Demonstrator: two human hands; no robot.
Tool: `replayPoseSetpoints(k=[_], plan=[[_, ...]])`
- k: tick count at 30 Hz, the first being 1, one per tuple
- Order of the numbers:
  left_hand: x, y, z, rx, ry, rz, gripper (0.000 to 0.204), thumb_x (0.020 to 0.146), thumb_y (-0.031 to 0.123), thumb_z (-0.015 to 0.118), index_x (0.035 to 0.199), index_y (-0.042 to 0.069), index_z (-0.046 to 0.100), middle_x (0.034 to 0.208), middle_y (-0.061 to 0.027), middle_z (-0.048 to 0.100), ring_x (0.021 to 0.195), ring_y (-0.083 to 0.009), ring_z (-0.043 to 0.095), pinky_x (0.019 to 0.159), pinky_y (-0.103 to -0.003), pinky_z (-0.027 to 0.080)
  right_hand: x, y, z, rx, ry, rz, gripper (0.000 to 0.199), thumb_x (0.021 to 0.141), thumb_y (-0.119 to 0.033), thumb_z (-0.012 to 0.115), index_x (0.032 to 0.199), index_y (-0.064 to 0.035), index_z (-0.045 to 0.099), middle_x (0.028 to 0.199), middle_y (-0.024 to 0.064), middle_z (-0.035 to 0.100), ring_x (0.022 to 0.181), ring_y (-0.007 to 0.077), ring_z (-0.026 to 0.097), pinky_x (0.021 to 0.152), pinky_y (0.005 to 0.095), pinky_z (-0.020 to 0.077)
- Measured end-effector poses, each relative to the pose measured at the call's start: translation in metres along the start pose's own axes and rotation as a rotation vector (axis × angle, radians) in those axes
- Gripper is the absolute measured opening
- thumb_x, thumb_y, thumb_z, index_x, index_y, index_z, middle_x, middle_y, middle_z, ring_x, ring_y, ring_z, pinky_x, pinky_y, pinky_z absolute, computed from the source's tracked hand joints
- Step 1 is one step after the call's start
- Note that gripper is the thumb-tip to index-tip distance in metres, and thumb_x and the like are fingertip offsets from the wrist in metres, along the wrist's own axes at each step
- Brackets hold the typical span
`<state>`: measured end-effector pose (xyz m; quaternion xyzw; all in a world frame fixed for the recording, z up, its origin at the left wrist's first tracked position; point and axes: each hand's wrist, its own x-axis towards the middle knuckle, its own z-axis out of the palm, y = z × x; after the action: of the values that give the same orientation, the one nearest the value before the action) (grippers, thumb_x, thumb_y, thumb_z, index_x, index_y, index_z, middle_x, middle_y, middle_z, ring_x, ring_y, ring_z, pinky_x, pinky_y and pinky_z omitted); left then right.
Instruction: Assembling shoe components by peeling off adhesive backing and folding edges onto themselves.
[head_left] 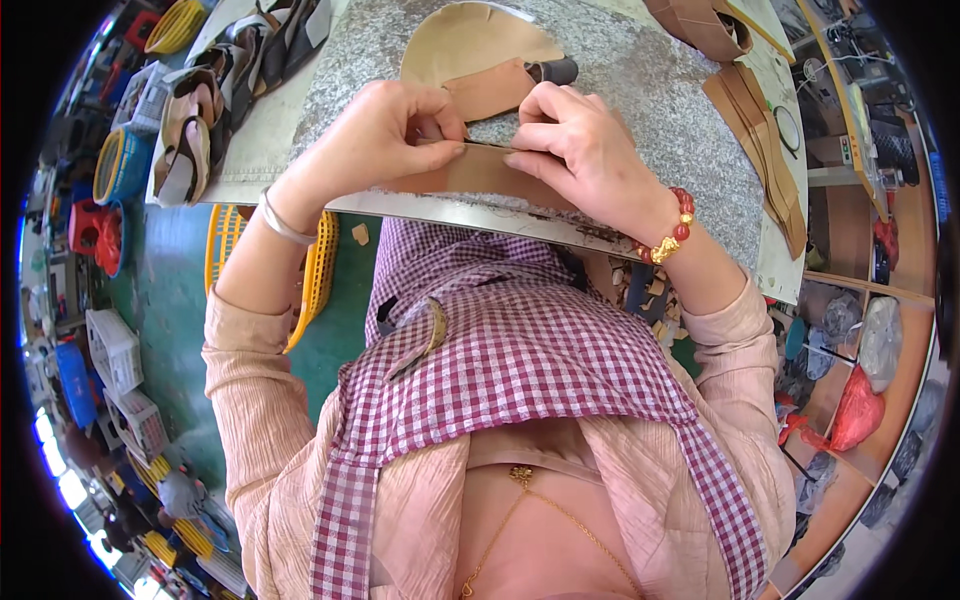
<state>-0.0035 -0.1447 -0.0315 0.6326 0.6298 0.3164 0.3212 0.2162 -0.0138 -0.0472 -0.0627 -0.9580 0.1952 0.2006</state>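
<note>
A brown leather strip (468, 173) lies along the front edge of the grey work surface (665, 150). The thumb and fingers of my left hand (385, 135) pinch its upper edge, left of the middle. On the right, my right hand (590, 155) pinches the same edge, a short gap away. Just beyond the hands lies a tan leather piece (490, 88), partly over a larger beige rounded piece (455, 40). A small black object (556, 70) rests beside them, its kind unclear. My fingers cover parts of the strip's edge.
Stacked shoe parts (190, 130) line the table's left side. Brown strips (755, 140) and a curled leather band (705, 25) lie at the right. Below the table's left front stands a yellow basket (322, 265). Shelves with bagged items (858, 410) are at right.
</note>
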Motion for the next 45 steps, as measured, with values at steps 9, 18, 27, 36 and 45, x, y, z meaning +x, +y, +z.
replayPoseSetpoints(k=[9, 18, 27, 36, 45], plan=[[0.010, 0.016, 0.016, 0.082, -0.023, 0.098, 0.006, 0.080, 0.000, 0.068, 0.076, 0.004, 0.065, 0.065, 0.0026, 0.059, 0.055, -0.0063, 0.045, 0.052, -0.017, 0.038, 0.006, -0.004, 0.004, -0.068, 0.039, -0.090, 0.007, 0.084, -0.014, 0.072, 0.079, -0.0081, 0.071, 0.085, 0.0006, 0.061, 0.086, 0.0194, 0.052, 0.084, 0.0337, 0.0444], [0.001, -0.010, 0.002, -0.089, -0.113, 0.069, 0.004, 0.079, 0.001, 0.068, 0.077, 0.003, 0.065, 0.069, 0.0015, 0.061, 0.056, -0.0068, 0.045, 0.051, -0.019, 0.038, 0.003, -0.004, -0.010, 0.098, -0.141, -0.023, 0.010, 0.085, -0.014, 0.071, 0.078, -0.0070, 0.071, 0.079, 0.0020, 0.064, 0.088, 0.0204, 0.054, 0.083, 0.0323, 0.0475], [0.004, 0.004, 0.018, -0.014, -0.080, 0.102, 0.003, 0.079, 0.002, 0.068, 0.079, 0.003, 0.066, 0.064, 0.0020, 0.060, 0.056, -0.0062, 0.049, 0.052, -0.020, 0.040, -0.001, -0.011, -0.013, 0.031, -0.243, 0.072, 0.015, 0.087, -0.015, 0.067, 0.078, -0.0021, 0.070, 0.079, 0.0077, 0.068, 0.076, 0.0243, 0.059, 0.075, 0.0340, 0.0487], [0.005, -0.014, 0.024, -0.290, -0.294, -0.003, 0.002, 0.081, 0.002, 0.068, 0.081, 0.004, 0.067, 0.068, 0.0027, 0.062, 0.058, -0.0043, 0.051, 0.053, -0.018, 0.040, -0.011, -0.013, -0.027, 0.250, -0.489, 0.200, 0.016, 0.088, -0.013, 0.067, 0.083, 0.0017, 0.066, 0.073, 0.0094, 0.063, 0.063, 0.0251, 0.055, 0.066, 0.0345, 0.0455], [0.005, -0.019, 0.036, -0.236, -0.301, 0.044, 0.006, 0.083, 0.000, 0.066, 0.086, 0.005, 0.066, 0.069, 0.0021, 0.061, 0.057, -0.0054, 0.048, 0.052, -0.019, 0.038, -0.021, -0.009, -0.020, 0.196, -0.417, 0.128, 0.018, 0.088, -0.015, 0.068, 0.081, 0.0020, 0.066, 0.072, 0.0094, 0.065, 0.063, 0.0245, 0.056, 0.064, 0.0345, 0.0456]])
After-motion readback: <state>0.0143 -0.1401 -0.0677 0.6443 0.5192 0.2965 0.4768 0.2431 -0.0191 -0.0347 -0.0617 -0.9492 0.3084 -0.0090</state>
